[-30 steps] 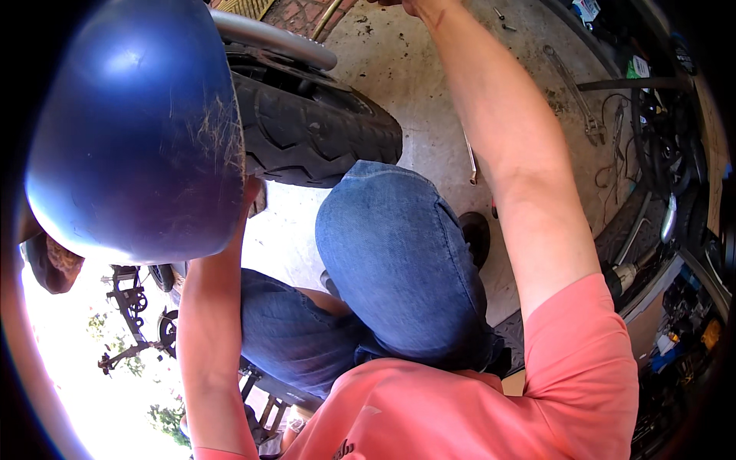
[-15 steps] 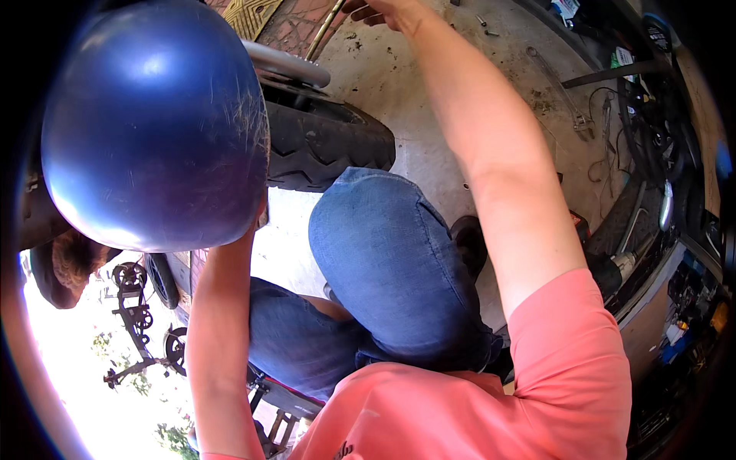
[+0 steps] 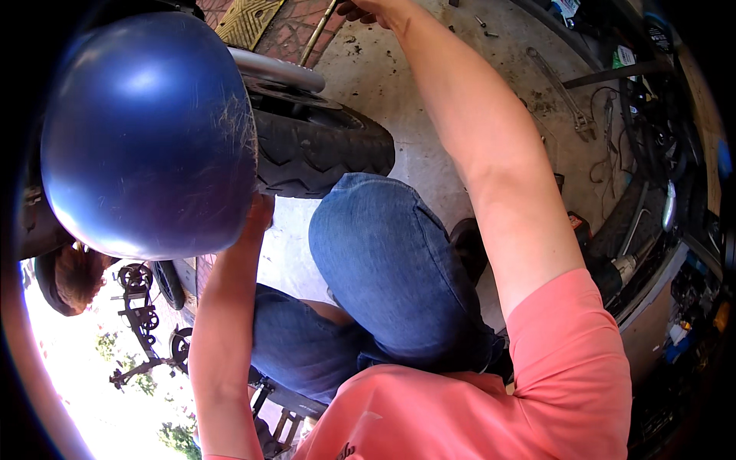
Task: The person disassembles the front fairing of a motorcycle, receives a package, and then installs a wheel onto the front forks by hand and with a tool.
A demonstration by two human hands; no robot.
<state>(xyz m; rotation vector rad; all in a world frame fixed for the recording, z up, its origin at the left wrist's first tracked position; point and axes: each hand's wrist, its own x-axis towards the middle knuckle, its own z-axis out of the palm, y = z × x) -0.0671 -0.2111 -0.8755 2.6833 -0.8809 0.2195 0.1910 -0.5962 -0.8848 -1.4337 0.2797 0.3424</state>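
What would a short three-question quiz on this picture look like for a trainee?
1. True or false: the right hand reaches to the top edge of the view.
2. What sits directly above the black tyre? A) a silver mudguard B) a basket C) a red box
3. What colour is the big rounded fuel tank?

Key: 1 true; 2 A; 3 blue.
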